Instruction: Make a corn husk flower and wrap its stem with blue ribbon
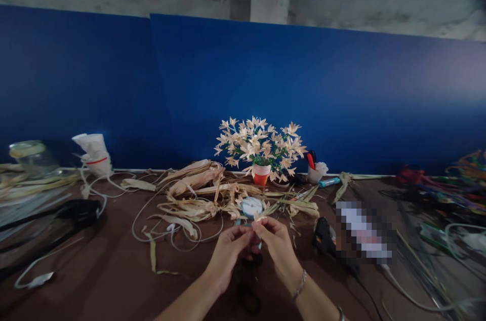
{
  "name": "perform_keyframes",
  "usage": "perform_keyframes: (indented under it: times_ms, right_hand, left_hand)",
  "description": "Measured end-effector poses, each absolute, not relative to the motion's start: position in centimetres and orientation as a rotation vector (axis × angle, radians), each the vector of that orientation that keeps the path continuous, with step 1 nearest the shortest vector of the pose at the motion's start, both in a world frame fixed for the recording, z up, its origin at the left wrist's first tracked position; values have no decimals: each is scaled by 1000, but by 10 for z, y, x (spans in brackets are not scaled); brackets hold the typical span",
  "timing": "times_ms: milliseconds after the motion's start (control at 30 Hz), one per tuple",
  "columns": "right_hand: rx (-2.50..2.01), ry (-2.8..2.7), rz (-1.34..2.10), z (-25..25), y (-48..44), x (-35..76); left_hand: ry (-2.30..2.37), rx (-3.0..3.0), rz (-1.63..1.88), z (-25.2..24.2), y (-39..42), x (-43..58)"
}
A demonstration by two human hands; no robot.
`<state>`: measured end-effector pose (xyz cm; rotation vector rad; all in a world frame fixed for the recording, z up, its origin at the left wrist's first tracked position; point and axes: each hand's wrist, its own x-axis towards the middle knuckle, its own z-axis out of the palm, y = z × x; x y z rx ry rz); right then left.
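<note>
My left hand [232,246] and my right hand [278,246] meet above the front middle of the table, fingertips pinched close together. Whatever lies between the fingers is too small and hidden to name; a pale bit shows at the tips. Just beyond them lies a round white disc with a light blue rim [252,206]. Dried corn husks [197,184] spread in a loose pile behind and to the left. Farther back stands a bunch of pale star-shaped flowers [253,145] in an orange and white pot [261,175].
To the right lie a black glue gun [325,238] and a blurred-out white object with a cable. A white cup [317,173] holds red-and-black-handled tools beside a blue tube [329,182]. On the left are a glass jar [32,159], a white bag [94,154] and looping white wire.
</note>
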<state>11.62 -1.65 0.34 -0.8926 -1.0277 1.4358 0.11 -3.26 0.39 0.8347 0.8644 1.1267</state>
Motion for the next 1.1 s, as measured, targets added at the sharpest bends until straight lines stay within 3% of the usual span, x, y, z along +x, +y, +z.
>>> perform_keyframes:
  times_ms: [533, 633, 767, 900, 1000, 1100]
  right_hand:
    - [-940, -1146, 1479, 2, -14, 119]
    - [-1166, -1459, 1238, 15, -10, 136]
    - [-1620, -1906, 625, 42, -13, 188]
    - [-2159, -1868, -113, 45, -30, 237]
    - [-2466, -1814, -147, 27, -40, 252]
    - [-2437, -1848, -151, 9, -42, 254]
  left_hand:
    - [739, 683, 1023, 1, -29, -3]
    - [780, 695, 1049, -2, -26, -6]
    - [862, 731, 1085, -7, -22, -11]
    - [928, 779, 1097, -8, -22, -11]
    - [972, 816, 1099, -7, -23, -8]
    - [1014, 864, 1100, -6, -23, -7]
